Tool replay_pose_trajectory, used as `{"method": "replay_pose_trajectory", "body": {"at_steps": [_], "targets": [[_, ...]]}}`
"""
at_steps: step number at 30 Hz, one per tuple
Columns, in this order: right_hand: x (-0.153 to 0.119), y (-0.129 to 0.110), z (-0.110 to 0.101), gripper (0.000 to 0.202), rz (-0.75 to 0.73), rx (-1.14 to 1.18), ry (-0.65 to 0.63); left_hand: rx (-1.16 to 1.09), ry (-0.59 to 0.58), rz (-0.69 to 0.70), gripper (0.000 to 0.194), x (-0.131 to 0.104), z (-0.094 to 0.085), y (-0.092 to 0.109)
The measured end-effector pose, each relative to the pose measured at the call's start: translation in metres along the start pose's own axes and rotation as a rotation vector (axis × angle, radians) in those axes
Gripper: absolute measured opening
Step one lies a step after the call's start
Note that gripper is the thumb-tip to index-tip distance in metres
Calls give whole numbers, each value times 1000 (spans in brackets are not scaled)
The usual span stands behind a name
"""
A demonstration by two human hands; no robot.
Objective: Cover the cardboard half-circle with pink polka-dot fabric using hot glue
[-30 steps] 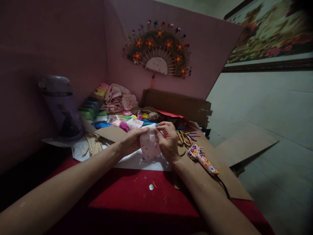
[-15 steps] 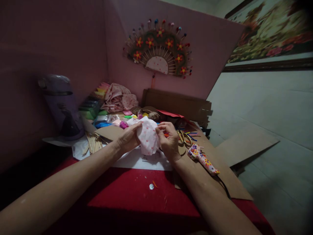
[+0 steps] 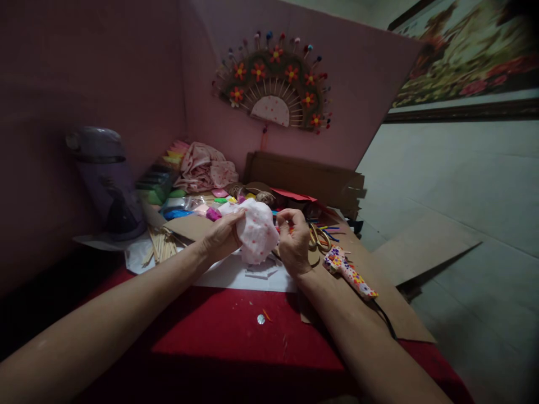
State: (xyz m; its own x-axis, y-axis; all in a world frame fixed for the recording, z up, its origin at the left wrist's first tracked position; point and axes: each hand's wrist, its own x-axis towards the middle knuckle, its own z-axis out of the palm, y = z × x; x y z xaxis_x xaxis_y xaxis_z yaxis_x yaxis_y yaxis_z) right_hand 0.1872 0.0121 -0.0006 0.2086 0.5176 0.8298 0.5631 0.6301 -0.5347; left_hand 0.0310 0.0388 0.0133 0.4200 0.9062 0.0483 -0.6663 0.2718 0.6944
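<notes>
a pink board (image 3: 357,84) stood behind a table with a red cover (image 3: 202,348). a cardboard sheet (image 3: 374,303) lay on the table's right side, and a decorated fan (image 3: 272,108) was up on the board. a purple flask (image 3: 105,185) stood at the left, with a crumpled dotted cloth bundle (image 3: 204,165) farther back. the left hand (image 3: 224,235) pinched a dotted cloth piece (image 3: 257,233) at its left edge, thumb on the near face, the other fingers mostly hidden behind it. the right hand (image 3: 295,238) was at the opposite edge, fingers curled; whether they pinched it could not be told. the piece was up between both hands, over white paper. a flowered glue gun (image 3: 349,275) lay right of them, gold-handled scissors (image 3: 323,238) nearer, and a small silvery disc (image 3: 261,319) in front
</notes>
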Motion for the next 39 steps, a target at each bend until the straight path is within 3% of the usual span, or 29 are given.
{"method": "replay_pose_trajectory", "body": {"at_steps": [4, 10, 13, 16, 21, 23, 28, 30, 39], "targets": [[2, 1, -2, 16, 126, 86, 148, 9, 0, 13, 23, 1, -2, 1], [-2, -5, 0, 12, -80, -141, -81, 101, -118, -61, 20, -4, -4, -5], [-5, -7, 1, 11, -107, -236, -111, 124, -159, -82, 18, -7, -4, -8], [-3, -4, 1, 15, -48, -192, -70, 144, -171, -84, 18, -6, -5, -9], [4, 6, 2, 16, 187, 1, 91, 107, -88, -79, 19, -2, -6, -5], [4, 8, 3, 17, 208, 17, 92, 105, -83, -68, 19, -2, -7, -4], [-1, 0, 2, 17, -6, -145, -93, 143, -118, -85, 18, -4, -5, -7], [-2, -2, 2, 15, -53, -187, -107, 152, -114, -87, 18, -5, -4, -8], [5, -1, -2, 18, 208, 140, 166, 71, -10, -45, 18, 2, -9, -4]]}}
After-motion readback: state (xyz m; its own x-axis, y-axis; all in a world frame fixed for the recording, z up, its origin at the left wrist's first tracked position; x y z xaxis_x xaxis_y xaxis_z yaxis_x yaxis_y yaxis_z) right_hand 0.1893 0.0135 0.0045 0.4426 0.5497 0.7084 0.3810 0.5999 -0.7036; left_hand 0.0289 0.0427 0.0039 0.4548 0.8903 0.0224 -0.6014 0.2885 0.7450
